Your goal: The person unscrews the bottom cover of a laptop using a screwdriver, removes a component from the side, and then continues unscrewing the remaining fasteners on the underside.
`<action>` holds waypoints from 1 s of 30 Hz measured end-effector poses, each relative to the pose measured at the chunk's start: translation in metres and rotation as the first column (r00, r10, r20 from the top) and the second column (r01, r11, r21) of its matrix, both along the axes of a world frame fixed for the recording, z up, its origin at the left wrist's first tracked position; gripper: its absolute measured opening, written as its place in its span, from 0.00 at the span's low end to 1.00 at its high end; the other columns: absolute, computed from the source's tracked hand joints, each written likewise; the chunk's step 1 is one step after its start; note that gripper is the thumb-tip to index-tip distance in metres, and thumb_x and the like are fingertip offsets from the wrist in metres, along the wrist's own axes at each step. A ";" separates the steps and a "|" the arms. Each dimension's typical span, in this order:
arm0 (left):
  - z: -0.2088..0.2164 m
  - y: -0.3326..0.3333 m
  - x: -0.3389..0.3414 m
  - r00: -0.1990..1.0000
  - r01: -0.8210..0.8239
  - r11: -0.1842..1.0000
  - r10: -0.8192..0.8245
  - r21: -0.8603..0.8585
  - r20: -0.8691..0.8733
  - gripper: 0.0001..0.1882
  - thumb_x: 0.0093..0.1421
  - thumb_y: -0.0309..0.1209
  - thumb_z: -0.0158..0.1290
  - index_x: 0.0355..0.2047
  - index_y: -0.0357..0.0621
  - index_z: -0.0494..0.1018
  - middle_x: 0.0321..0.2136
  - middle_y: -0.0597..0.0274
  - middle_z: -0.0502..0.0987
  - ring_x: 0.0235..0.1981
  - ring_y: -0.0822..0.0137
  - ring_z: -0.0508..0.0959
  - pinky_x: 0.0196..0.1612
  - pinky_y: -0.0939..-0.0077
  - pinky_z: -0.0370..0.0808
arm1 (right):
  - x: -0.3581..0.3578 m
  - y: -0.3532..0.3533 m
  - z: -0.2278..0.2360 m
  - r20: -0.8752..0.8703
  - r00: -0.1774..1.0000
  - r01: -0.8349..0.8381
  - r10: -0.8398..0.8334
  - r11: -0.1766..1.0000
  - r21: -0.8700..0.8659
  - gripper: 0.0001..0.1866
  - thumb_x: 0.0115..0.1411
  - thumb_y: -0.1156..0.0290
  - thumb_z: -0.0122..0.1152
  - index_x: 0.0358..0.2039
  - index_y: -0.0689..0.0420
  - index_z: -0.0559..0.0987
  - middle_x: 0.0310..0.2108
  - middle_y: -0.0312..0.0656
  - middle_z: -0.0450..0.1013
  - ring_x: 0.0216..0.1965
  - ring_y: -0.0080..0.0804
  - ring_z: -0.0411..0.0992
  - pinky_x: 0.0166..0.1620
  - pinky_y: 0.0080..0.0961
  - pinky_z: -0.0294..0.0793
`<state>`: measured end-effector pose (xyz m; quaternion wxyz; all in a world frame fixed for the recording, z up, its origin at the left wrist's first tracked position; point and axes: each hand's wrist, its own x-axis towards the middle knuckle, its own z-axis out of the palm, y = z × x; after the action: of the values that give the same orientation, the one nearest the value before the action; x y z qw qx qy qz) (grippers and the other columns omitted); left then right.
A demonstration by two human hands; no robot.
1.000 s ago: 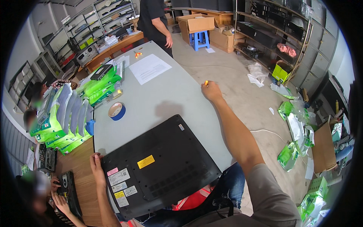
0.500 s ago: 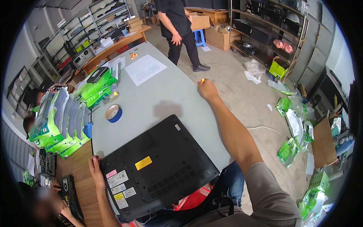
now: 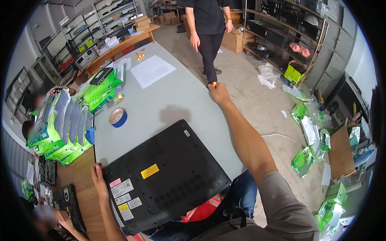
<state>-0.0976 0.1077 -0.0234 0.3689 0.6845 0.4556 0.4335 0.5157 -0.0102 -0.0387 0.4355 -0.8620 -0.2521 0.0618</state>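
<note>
A black laptop lies upside down across the near end of the grey table, its vented underside and stickers facing up. At the laptop's left edge, my left hand grips the side, fingers curled at the corner. My right hand reaches out past the table's right edge, closed around a small tool. Only the tool's yellow-orange end shows above the fist; the rest is hidden.
Blue tape, a paper sheet and small orange-yellow items lie on the table. Stacked laptops in green packaging stand left. A co-worker handles another laptop lower left. A standing person is ahead. Green wrappers litter the right floor.
The standing person has stepped to the right and nearer to my right hand. The view has shifted slightly. Both my hands keep nearly the same pose, and the laptop stays in place.
</note>
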 end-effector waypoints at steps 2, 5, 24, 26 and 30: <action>0.001 -0.001 0.000 0.999 -0.018 1.000 0.018 0.010 -0.033 0.22 0.78 0.47 0.43 0.50 0.39 0.71 0.40 0.60 0.74 0.46 0.68 0.72 0.56 0.73 0.67 | 0.001 0.002 -0.003 0.020 0.998 0.066 -0.065 0.998 -0.015 0.26 0.68 0.50 0.58 0.43 0.66 0.82 0.41 0.61 0.81 0.47 0.57 0.80 0.49 0.47 0.76; 0.000 -0.001 -0.001 0.999 0.010 0.999 -0.009 0.049 -0.031 0.21 0.78 0.47 0.43 0.50 0.39 0.72 0.41 0.59 0.74 0.46 0.68 0.73 0.56 0.73 0.67 | 0.002 0.003 -0.004 0.026 1.000 -0.017 0.018 1.000 -0.018 0.26 0.67 0.50 0.59 0.42 0.65 0.83 0.40 0.60 0.81 0.47 0.57 0.80 0.49 0.47 0.76; 0.000 -0.001 -0.003 0.999 0.002 1.000 -0.003 -0.005 -0.032 0.22 0.77 0.47 0.44 0.50 0.39 0.72 0.41 0.59 0.75 0.46 0.67 0.73 0.56 0.73 0.67 | -0.003 -0.002 0.007 0.160 0.986 -0.036 0.034 0.999 0.007 0.27 0.67 0.49 0.58 0.44 0.66 0.82 0.39 0.60 0.81 0.45 0.60 0.80 0.47 0.50 0.77; -0.002 -0.001 -0.003 0.998 -0.031 0.999 0.030 -0.010 -0.058 0.22 0.77 0.47 0.44 0.50 0.39 0.72 0.41 0.60 0.75 0.46 0.67 0.73 0.56 0.74 0.67 | -0.004 -0.002 0.009 0.129 0.991 -0.027 0.027 1.000 -0.008 0.26 0.68 0.50 0.58 0.42 0.65 0.81 0.38 0.60 0.81 0.45 0.60 0.80 0.47 0.50 0.77; -0.002 -0.002 -0.001 0.999 -0.016 0.999 0.018 0.040 -0.039 0.20 0.77 0.45 0.45 0.49 0.39 0.72 0.43 0.63 0.73 0.46 0.68 0.72 0.55 0.74 0.67 | -0.005 0.000 0.008 0.142 0.990 -0.024 0.027 0.999 -0.022 0.24 0.67 0.52 0.56 0.43 0.63 0.83 0.43 0.63 0.80 0.48 0.59 0.79 0.49 0.51 0.77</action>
<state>-0.0981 0.1062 -0.0252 0.3424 0.6961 0.4598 0.4321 0.5103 -0.0099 -0.0305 0.4069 -0.8653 -0.2927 0.0083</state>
